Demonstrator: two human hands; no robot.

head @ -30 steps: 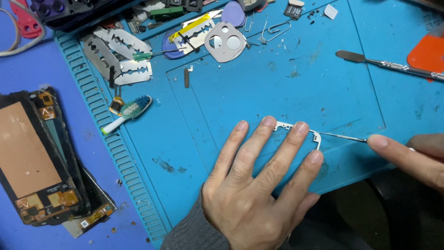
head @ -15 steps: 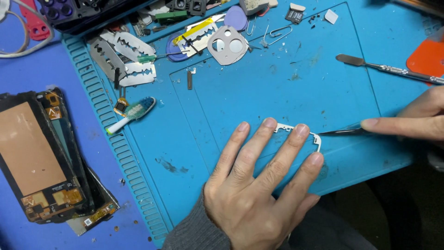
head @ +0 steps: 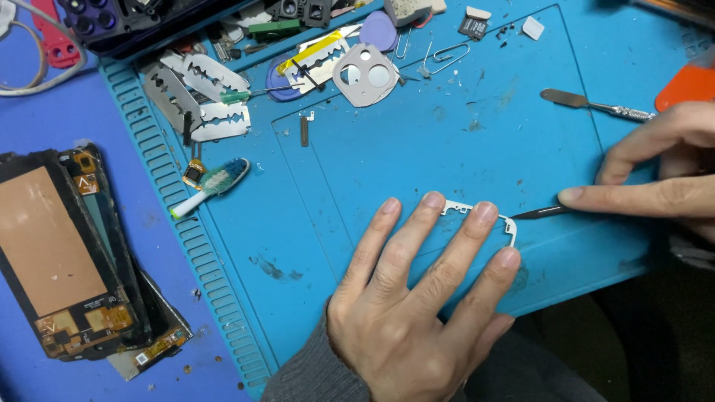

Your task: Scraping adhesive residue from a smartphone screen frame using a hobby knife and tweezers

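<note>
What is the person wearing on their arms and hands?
No gloves: both hands are bare. The left hand comes out of a grey knitted sleeve with a ribbed look that ends at the wrist. The right hand shows no sleeve in view. No rings or watch are visible.

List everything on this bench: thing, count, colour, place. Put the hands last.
thin frame: one, white, near edge of mat, under the left fingers
work mat: one, blue, centre
pointed tool: one, dark, tip at the frame's right corner
metal spatula: one, silver, right of mat
razor blades: several, silver, upper left of mat
camera bezel plate: one, grey, top centre
brush head: one, white and blue, left of mat
paper clip: one, silver, top
phone screen assemblies: a stack, black and copper, far left
left hand: pressing flat on the frame
right hand: holding the pointed tool
</note>
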